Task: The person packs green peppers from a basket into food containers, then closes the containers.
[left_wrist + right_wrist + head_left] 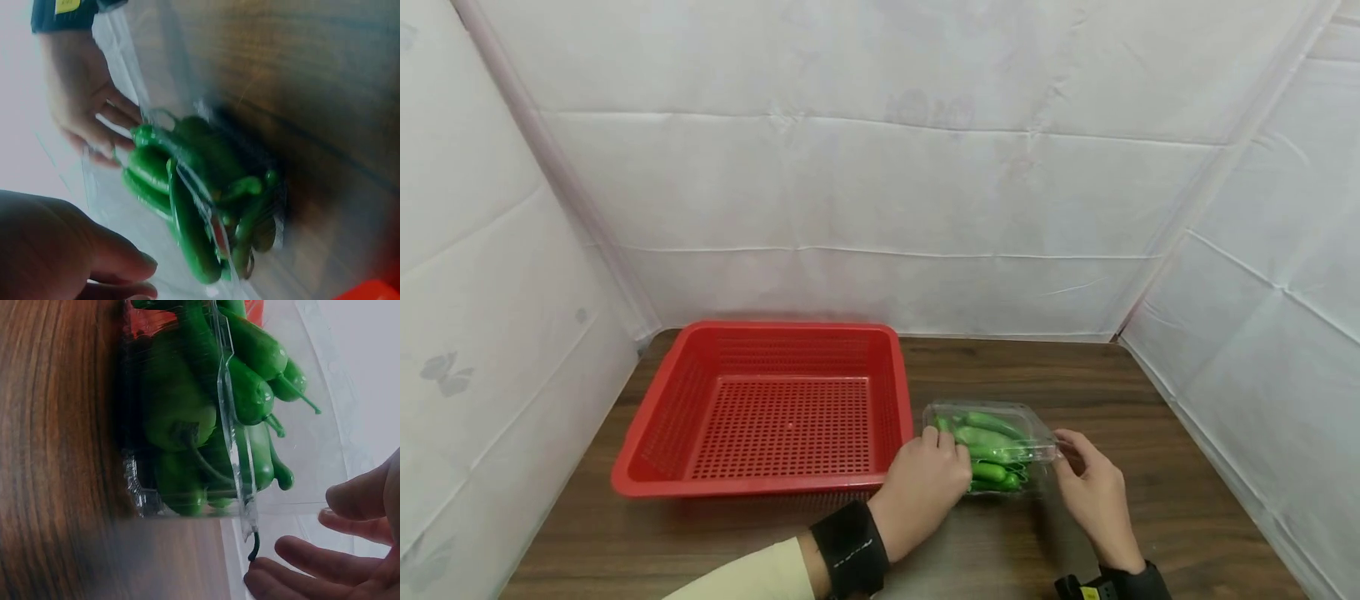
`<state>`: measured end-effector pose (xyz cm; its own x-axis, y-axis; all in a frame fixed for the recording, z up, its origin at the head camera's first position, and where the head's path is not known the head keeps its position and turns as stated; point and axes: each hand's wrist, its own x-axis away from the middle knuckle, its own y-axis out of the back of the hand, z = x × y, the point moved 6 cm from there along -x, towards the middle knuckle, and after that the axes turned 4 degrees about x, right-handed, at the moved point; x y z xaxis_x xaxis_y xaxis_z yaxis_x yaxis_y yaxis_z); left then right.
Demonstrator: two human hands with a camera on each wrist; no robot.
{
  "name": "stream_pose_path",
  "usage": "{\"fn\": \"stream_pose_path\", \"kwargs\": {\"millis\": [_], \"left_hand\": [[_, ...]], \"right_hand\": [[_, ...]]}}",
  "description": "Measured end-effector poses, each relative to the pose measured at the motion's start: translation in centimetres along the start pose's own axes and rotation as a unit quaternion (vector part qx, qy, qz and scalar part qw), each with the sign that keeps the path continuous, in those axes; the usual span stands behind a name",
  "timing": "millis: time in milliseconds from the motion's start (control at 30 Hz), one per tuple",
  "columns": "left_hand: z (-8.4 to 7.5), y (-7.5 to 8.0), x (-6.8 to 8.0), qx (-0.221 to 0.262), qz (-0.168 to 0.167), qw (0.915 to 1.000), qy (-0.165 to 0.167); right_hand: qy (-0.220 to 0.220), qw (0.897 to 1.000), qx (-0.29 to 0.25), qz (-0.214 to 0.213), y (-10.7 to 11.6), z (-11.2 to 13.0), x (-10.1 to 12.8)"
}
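Observation:
A clear plastic clamshell box [134, 487] full of long green peppers [988, 437] rests on the table, right of a red basket. Its see-through lid [1039, 432] stands tilted up, and peppers show at the front below it. My left hand [921, 487] has its fingers curled at the lid's left side, thumb and finger close together in the left wrist view. At the opposite corner, my right hand [1093, 487] pinches the lid's edge between thumb and forefinger. One dark stem [254, 547] pokes out past the box rim, close to the right fingertips.
The red perforated basket [760, 483] occupies the left of the brown wooden table [1000, 367], its near right corner behind my left hand. White sheeting [865, 192] walls in the table at the back and both sides.

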<state>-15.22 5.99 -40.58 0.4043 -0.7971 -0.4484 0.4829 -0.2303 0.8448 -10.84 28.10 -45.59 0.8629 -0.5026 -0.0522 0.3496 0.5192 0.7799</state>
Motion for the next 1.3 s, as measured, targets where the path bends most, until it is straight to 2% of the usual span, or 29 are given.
{"fn": "stream_pose_path", "kwargs": {"millis": [200,400,567,700,833,900,967,1033,1100,1167,1233,1300], "left_hand": [[-1.6,0.0,1.1,-0.016,-0.001,0.9994,0.031],[-2.8,-1.2,2.4,-0.018,0.016,0.9985,0.049],[-3.1,-1.7,3.1,-0.004,-0.004,0.9978,0.067],[-3.0,-2.0,3.3,0.015,-0.01,0.9967,0.079],[-2.7,-2.1,3.5,0.029,-0.009,0.9953,0.092],[-2.6,-2.2,3.6,0.034,-0.012,0.9941,0.103],[-2.4,-2.3,3.8,0.038,-0.026,0.9925,0.114],[-2.3,-2.3,4.1,0.044,-0.049,0.9899,0.125],[-2.2,-2.3,4.3,0.055,-0.072,0.9868,0.134],[-2.2,-2.3,4.6,0.077,-0.09,0.982,0.147],[-2.1,-2.5,4.9,0.118,-0.088,0.9747,0.168],[-1.9,-2.7,5.2,0.182,-0.08,0.9593,0.2]], "right_hand": [[-0.01,0.999,-0.041,-0.01,-0.1,-0.6,0.1],[-0.023,0.992,-0.126,-0.002,-0.5,-0.9,0.3],[-0.025,0.987,-0.155,-0.024,-0.3,-0.5,0.6],[-0.04,0.983,-0.177,-0.019,-0.4,-0.2,0.8],[-0.059,0.98,-0.187,0.019,-0.6,-0.3,1.1],[-0.068,0.976,-0.196,0.061,-0.7,-0.3,1.1],[-0.075,0.968,-0.213,0.111,-0.6,-0.3,1.3],[-0.082,0.959,-0.23,0.145,-0.5,-0.5,1.4],[-0.093,0.954,-0.237,0.161,-0.4,-0.7,1.6],[-0.095,0.957,-0.231,0.149,-0.4,-0.8,1.6],[-0.095,0.963,-0.217,0.13,-0.5,-0.9,1.7],[-0.09,0.968,-0.206,0.112,-0.4,-0.9,1.7]]}}
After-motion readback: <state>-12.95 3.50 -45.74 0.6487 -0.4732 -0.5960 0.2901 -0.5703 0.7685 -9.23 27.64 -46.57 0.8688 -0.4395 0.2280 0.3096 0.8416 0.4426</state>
